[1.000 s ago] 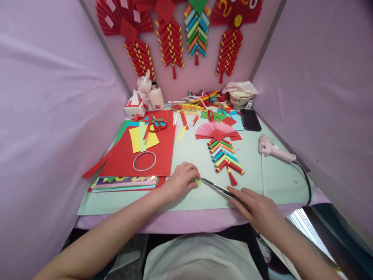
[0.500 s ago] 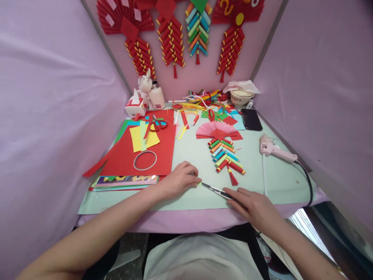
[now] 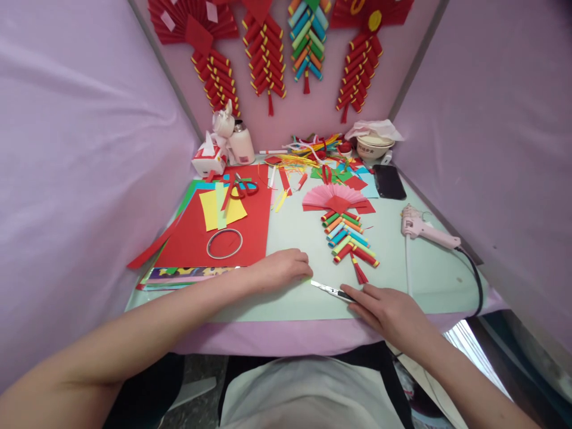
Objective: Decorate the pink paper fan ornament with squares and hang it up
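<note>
My right hand (image 3: 391, 307) grips a craft knife (image 3: 330, 290) low over the front of the table, its blade pointing left. My left hand (image 3: 288, 265) rests on the table just left of the blade tip, with its fingers pressed together. What those fingers hold is too small and too covered to make out; a faint light-green edge shows below them. Beyond the knife lies a paper firecracker ornament (image 3: 348, 232) with a pink fan top, coloured rolls and a red tassel.
Left are red paper sheets (image 3: 179, 250), scissors (image 3: 243, 189) and a ring of tape (image 3: 224, 243). A glue gun (image 3: 429, 229) with a cord and a phone (image 3: 389, 182) lie right. Paper scraps, a tissue box (image 3: 209, 162), bottle (image 3: 242, 145) and bowl (image 3: 374, 149) stand behind.
The craft knife's blade now shows its flat, bright side and sits slightly apart from my left fingertips. My left hand has turned a little, hiding most of the small light-green bit under it.
</note>
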The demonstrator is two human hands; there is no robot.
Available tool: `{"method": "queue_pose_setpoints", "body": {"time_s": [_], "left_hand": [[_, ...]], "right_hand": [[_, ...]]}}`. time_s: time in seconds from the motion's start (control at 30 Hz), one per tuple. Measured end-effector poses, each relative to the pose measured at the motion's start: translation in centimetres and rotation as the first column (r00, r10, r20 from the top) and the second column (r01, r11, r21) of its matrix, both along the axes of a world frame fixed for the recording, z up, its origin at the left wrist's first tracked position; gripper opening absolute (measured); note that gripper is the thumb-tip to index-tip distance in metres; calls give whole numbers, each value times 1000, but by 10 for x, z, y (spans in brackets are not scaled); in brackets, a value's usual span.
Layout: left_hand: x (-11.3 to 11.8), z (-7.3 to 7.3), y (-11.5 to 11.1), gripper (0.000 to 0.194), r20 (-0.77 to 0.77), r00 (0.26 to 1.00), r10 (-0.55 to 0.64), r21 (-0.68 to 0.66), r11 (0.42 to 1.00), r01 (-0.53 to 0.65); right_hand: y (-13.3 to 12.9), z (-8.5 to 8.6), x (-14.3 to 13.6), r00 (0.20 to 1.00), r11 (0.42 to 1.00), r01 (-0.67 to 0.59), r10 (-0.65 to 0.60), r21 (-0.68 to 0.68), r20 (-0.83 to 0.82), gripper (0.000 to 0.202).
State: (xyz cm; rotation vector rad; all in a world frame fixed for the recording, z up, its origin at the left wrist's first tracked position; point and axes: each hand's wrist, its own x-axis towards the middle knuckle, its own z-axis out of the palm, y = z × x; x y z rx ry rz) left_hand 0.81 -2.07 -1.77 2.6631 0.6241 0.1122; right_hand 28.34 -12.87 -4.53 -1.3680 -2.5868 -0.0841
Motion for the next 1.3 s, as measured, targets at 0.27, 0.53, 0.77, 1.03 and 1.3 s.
{"method": "queue_pose_setpoints", "body": {"time_s": [0.27, 0.53, 0.77, 1.03, 1.3], "left_hand": [[17, 9, 3, 7, -60, 972, 228, -154, 960, -235], [29, 6, 15, 8, -225, 958, 179, -64, 978, -197], [30, -2, 15, 5, -260, 953, 156, 28, 988, -155], [30, 3, 11, 8, -258, 951, 169, 31, 986, -166], [20, 6, 10, 10, -128, 971, 200, -100, 972, -213]], "right_hand": [[-2, 1, -1, 999, 999, -14, 13, 31, 35, 34], [-4, 2, -4, 999, 999, -29, 28, 28, 37, 35], [-6, 6, -10, 998, 997, -54, 52, 56, 48, 34], [-16, 14, -15, 999, 999, -43, 42, 30, 28, 34], [-26, 15, -15, 990, 993, -51, 36, -106, -137, 35]]}}
